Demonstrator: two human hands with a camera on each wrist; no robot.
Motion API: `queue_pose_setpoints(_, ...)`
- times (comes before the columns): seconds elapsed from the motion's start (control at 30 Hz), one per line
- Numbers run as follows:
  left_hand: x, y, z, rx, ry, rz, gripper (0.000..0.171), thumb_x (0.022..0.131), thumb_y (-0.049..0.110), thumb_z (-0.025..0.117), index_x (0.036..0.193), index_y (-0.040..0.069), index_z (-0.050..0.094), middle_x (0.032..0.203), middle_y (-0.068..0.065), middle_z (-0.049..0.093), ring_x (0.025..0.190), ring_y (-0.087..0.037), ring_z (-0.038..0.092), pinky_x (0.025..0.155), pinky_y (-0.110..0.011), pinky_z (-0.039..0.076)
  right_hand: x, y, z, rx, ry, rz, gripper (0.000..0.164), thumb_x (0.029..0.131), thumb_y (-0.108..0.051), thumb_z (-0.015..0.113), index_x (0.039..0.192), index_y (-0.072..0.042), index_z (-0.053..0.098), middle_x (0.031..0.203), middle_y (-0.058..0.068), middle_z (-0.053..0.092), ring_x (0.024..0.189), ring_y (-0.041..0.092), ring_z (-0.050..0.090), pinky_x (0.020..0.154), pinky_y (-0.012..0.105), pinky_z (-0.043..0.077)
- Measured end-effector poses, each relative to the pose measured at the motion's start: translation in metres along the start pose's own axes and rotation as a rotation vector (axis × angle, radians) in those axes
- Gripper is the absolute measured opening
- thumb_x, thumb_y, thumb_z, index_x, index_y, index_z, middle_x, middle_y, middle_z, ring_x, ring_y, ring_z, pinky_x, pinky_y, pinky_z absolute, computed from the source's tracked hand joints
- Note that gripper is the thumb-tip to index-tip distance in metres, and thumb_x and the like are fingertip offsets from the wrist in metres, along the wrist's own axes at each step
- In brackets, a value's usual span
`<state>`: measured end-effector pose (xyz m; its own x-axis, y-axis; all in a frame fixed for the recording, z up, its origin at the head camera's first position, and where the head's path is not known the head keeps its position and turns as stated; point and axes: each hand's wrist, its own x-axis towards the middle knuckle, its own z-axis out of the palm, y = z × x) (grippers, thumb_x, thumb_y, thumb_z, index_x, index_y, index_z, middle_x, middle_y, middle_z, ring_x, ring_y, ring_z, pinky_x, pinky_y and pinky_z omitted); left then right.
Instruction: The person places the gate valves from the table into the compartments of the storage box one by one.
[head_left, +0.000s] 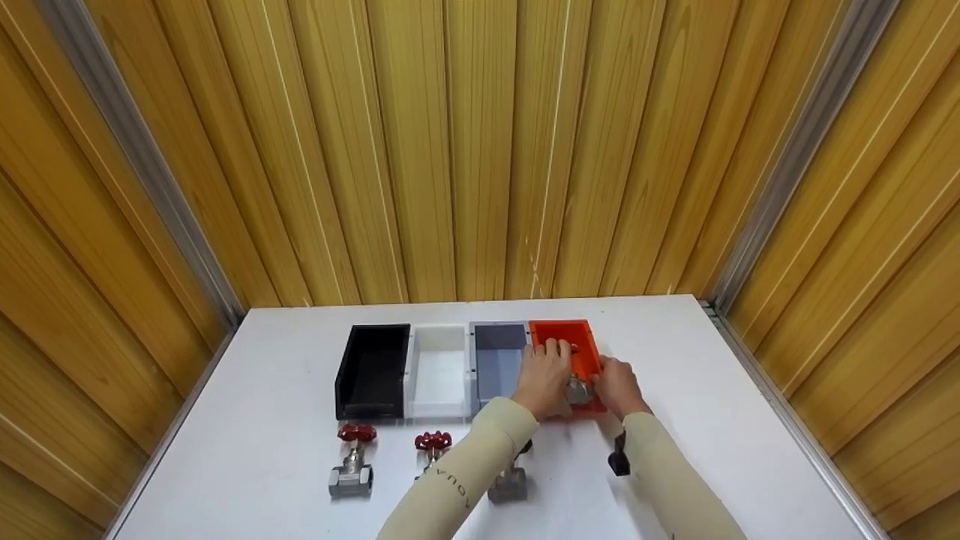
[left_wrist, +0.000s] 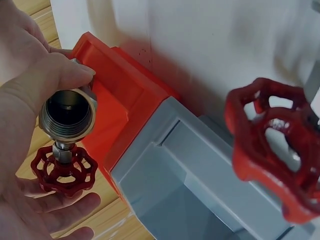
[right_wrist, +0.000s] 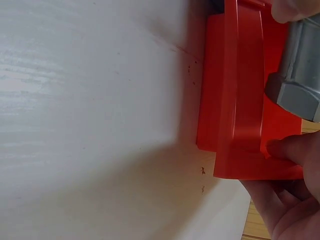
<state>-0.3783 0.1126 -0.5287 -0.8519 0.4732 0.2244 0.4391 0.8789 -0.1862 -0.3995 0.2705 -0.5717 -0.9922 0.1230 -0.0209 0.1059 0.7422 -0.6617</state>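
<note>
My left hand (head_left: 544, 375) holds a metal gate valve (head_left: 578, 391) over the front part of the orange bin (head_left: 559, 328). In the left wrist view the thumb (left_wrist: 75, 75) presses on the valve body, its threaded opening faces the camera, and the red handwheel (left_wrist: 89, 174) sits by the curled fingers. My right hand (head_left: 619, 386) grips the bin's right side wall. The right wrist view shows its thumb (right_wrist: 290, 149) inside the wall and the other fingers outside. The valve's hexagonal end (right_wrist: 299, 97) is tilted above the bin floor there.
A grey bin (head_left: 474, 375), a white bin (head_left: 439, 328) and a black bin (head_left: 381, 327) stand in a row left of the orange one. In front are more valves: one at left (head_left: 351, 480), a second (head_left: 433, 441) and a third (head_left: 508, 486), partly behind the left sleeve.
</note>
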Motion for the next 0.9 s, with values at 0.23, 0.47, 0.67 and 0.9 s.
queue_pose_setpoints(0.23, 0.002, -0.001, 0.002, 0.038, -0.008, -0.009, 0.106, 0.049, 0.066, 0.075, 0.129, 0.011, 0.034, 0.117, -0.007, 0.050, 0.102, -0.022, 0.054, 0.096, -0.041, 0.043, -0.001, 0.001, 0.002, -0.010, 0.013, 0.001, 0.025, 0.086, -0.001, 0.053, 0.111, -0.002, 0.061, 0.098, 0.013, 0.066, 0.079, 0.019, 0.058, 0.074, 0.036, 0.051)
queue_pose_setpoints(0.47, 0.006, -0.004, 0.001, 0.050, -0.002, -0.016, 0.104, 0.051, 0.063, 0.075, 0.131, 0.009, 0.034, 0.120, -0.008, 0.050, 0.101, -0.024, 0.056, 0.097, -0.042, 0.043, -0.003, -0.002, 0.000, 0.005, 0.017, 0.009, 0.029, 0.087, -0.001, 0.053, 0.115, -0.003, 0.059, 0.103, 0.014, 0.066, 0.085, 0.020, 0.059, 0.079, 0.038, 0.050)
queue_pose_setpoints(0.67, 0.010, -0.005, 0.004, 0.072, -0.004, -0.030, 0.108, 0.049, 0.065, 0.075, 0.131, 0.008, 0.034, 0.119, -0.008, 0.049, 0.098, -0.024, 0.056, 0.092, -0.040, 0.044, -0.003, -0.003, 0.000, 0.012, -0.008, 0.032, 0.032, 0.089, -0.003, 0.051, 0.121, -0.004, 0.056, 0.112, 0.015, 0.063, 0.093, 0.022, 0.059, 0.085, 0.041, 0.048)
queue_pose_setpoints(0.9, 0.015, -0.003, 0.009, 0.076, -0.017, -0.036, 0.111, 0.048, 0.067, 0.074, 0.133, 0.008, 0.033, 0.121, -0.008, 0.049, 0.102, -0.025, 0.056, 0.096, -0.043, 0.043, -0.001, 0.000, 0.000, -0.002, 0.009, 0.005, 0.029, 0.088, -0.002, 0.051, 0.116, -0.004, 0.059, 0.106, 0.014, 0.065, 0.089, 0.021, 0.059, 0.082, 0.040, 0.049)
